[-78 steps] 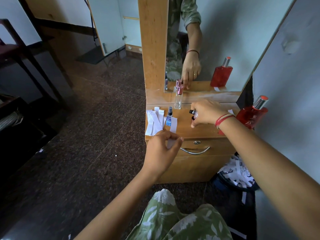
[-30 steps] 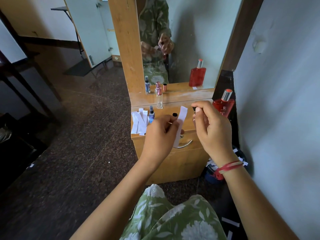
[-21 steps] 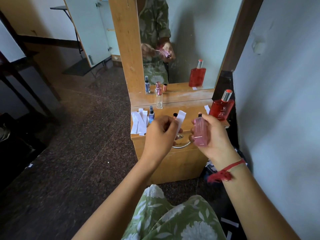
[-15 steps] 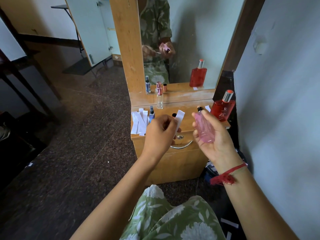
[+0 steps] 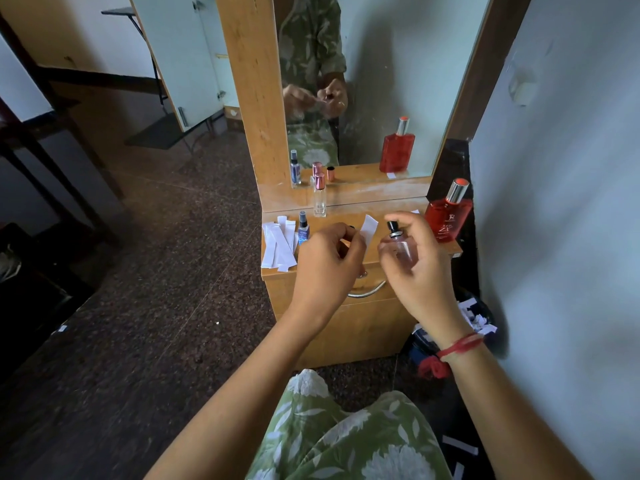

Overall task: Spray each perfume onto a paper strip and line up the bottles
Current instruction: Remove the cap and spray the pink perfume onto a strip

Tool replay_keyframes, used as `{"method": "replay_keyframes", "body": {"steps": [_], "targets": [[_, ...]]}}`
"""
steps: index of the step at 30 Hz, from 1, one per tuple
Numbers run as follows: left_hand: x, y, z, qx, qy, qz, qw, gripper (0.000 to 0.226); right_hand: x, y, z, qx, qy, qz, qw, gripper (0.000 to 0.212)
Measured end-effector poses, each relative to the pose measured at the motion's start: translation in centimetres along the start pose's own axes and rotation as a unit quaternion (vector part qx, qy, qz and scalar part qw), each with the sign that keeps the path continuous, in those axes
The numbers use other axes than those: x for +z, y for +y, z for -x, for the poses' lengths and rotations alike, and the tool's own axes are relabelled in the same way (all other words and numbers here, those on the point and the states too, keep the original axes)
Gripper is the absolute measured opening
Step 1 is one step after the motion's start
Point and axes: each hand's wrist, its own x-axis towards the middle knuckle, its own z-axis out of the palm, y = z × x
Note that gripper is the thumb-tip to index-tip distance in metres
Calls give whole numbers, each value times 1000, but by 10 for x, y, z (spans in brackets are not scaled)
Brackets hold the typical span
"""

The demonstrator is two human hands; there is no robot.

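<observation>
My left hand (image 5: 327,265) pinches a white paper strip (image 5: 369,230) and holds it upright above the wooden dresser top (image 5: 349,207). Just right of it, my right hand (image 5: 420,268) is closed around a small pink perfume bottle (image 5: 398,249), its black nozzle pointing up and close to the strip. A large red bottle (image 5: 448,216) stands at the dresser's right edge. A clear bottle with a pink cap (image 5: 319,199) stands at the back. A small blue spray bottle (image 5: 303,232) stands beside a pile of paper strips (image 5: 278,249).
A mirror (image 5: 374,81) rises behind the dresser and repeats the bottles and hands. A drawer handle (image 5: 367,292) sits below my hands. A dark bin with used strips (image 5: 474,320) stands on the floor at the right, against the wall. Dark furniture stands at the left.
My right hand lifted the pink bottle off the dresser and turned it upright beside the strip. My left hand raised the strip from the dresser's front edge and now holds it steady.
</observation>
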Motion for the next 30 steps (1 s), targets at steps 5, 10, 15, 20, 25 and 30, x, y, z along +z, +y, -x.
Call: {"method": "replay_keyframes", "body": {"steps": [5, 10, 15, 20, 25, 30], "targets": [[4, -1, -1, 14, -6, -21, 1000, 24, -5, 2, -5, -15, -11, 71, 997, 40], [7, -6, -3, -4, -10, -5, 1000, 25, -5, 4, -8, -32, -28, 113, 993, 39], [7, -6, -2, -3, -10, 0, 1000, 26, -3, 8, -7, -43, -35, 115, 992, 39], [5, -6, -3, -4, -12, 12, 1000, 26, -3, 7, -7, -35, 16, 76, 996, 47], [6, -12, -4, -22, -12, 39, 999, 26, -1, 6, -2, 26, 79, -34, 996, 60], [15, -18, -10, -96, -25, 175, 980, 31, 8, 13, 12, 96, 119, -132, 979, 61]]}}
